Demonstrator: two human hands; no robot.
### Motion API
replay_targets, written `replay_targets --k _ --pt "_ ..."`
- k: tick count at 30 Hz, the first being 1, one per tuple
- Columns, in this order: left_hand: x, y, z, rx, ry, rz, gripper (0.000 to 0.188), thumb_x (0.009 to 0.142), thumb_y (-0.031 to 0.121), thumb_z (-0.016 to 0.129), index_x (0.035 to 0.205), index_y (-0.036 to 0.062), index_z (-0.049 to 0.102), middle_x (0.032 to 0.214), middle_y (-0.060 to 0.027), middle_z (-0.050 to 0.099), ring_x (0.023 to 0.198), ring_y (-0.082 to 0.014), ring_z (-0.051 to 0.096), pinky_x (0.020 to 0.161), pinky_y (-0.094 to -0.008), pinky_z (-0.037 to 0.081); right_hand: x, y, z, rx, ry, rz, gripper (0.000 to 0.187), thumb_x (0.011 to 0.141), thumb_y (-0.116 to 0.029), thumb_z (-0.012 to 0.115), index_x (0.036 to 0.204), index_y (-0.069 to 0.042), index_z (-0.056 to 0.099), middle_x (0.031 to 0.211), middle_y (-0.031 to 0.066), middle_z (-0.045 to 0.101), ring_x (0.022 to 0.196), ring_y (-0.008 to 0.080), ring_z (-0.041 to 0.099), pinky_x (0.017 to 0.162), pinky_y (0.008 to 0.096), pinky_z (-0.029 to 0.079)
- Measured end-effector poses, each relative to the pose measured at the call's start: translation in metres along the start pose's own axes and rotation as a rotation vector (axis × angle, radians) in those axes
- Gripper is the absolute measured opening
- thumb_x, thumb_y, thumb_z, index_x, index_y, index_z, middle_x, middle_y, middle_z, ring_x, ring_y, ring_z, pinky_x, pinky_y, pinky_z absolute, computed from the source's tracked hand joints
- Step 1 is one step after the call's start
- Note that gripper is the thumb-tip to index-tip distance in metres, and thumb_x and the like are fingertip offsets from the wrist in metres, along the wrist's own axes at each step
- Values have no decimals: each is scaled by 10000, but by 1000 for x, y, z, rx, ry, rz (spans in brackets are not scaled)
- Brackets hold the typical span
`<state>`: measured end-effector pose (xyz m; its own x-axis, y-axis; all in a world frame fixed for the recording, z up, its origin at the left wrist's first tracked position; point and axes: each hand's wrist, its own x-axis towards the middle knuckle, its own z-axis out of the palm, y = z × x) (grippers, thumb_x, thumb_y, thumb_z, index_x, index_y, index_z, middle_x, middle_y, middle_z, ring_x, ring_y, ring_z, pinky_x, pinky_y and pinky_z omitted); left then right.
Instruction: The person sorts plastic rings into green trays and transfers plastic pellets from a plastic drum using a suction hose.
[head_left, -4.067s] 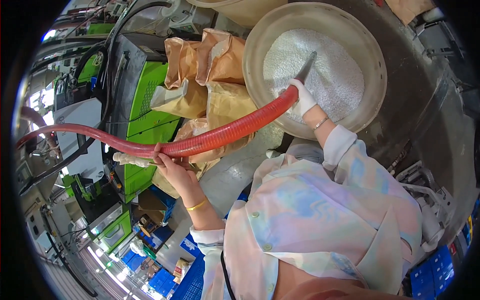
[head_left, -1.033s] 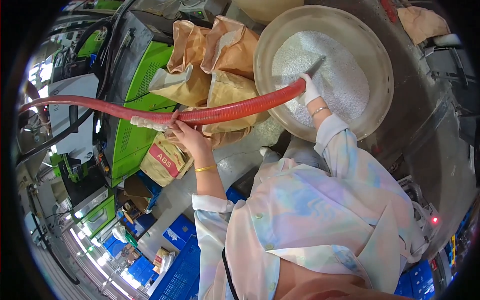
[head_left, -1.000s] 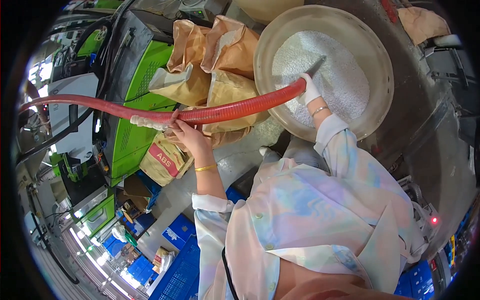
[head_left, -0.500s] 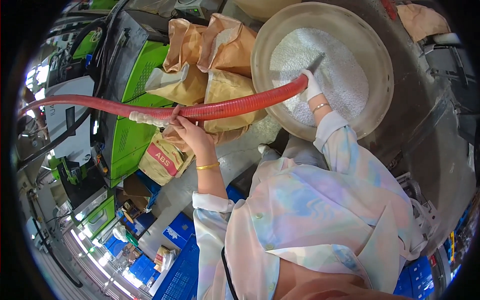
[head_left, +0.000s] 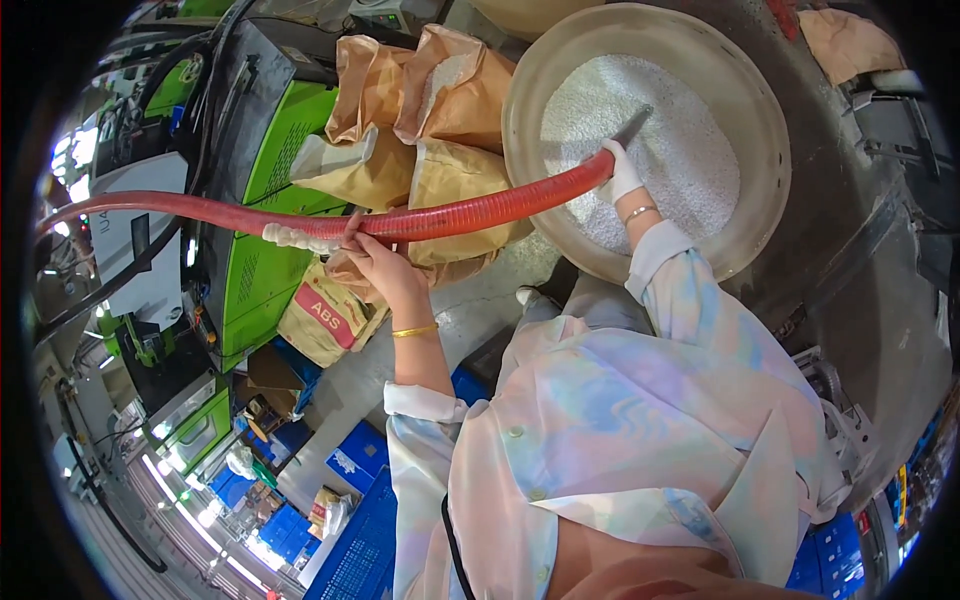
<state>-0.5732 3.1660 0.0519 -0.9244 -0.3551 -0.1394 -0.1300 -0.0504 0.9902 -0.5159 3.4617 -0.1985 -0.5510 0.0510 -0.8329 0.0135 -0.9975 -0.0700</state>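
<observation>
Red hose held in two hands, its nozzle aimed into the tub

One red hose (head_left: pixel 470 212) runs lengthwise from the far left, past the green machine (head_left: pixel 288 150), across the tub's (head_left: pixel 765 150) near-left edge. Its long axis rises gently rightward; the single metal nozzle (head_left: pixel 633 127) at its end slants steeper, pointing up and right, toward the tub's far edge. The tip is at the white pellets (head_left: pixel 690 175); whether it is buried or just above them, I cannot tell.

The right hand (head_left: pixel 620 175), in a white glove, is closed around the hose where the nozzle begins, inside the tub's near-left rim. The left hand (head_left: pixel 378 262) is clasped on the hose from below, beside a lumpy white wrapping (head_left: pixel 298 238). At least six paper bags (head_left: pixel 462 185) stand left of the tub; overlap hides the exact count.
</observation>
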Motion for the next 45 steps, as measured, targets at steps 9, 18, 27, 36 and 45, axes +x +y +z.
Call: replay_targets --k 9,18,27,36,45 --pt "0 -2 4 41 16 7 200 1038 206 324 1180 133 446 1219 -108 499 1027 -258 614 835 -401 545 4 -1 3 6 19 22 306 769 -227 729 888 -75 491 776 86 552 715 260 591 698 389 557" --pt "5 -8 8 12 5 -21 198 1043 209 313 1176 140 443 1217 -111 504 1026 -256 618 837 -384 543 24 -2 -10 -35 -7 23 331 777 -309 714 888 -69 514 789 112 581 726 280 600 737 409 544" --pt "5 -7 18 14 31 -24 199 1047 219 311 1185 140 430 1197 -123 524 1045 -251 611 853 -377 536 32 -5 -9 -111 -9 1 327 776 -337 715 865 -76 540 806 108 605 755 278 615 750 393 544" --pt "14 -20 13 -11 16 -25 210 1043 198 313 1197 141 444 1264 -136 462 1040 -281 597 858 -414 547 28 -3 -1 -71 29 -14 294 782 -307 716 844 -88 530 776 85 587 720 256 604 721 385 547" --pt "20 -25 12 5 30 -36 213 1042 205 313 1203 142 436 1250 -117 472 1041 -262 597 859 -410 541 36 -4 -1 -22 3 32 320 784 -285 703 930 -101 487 816 79 561 757 258 598 725 404 545"
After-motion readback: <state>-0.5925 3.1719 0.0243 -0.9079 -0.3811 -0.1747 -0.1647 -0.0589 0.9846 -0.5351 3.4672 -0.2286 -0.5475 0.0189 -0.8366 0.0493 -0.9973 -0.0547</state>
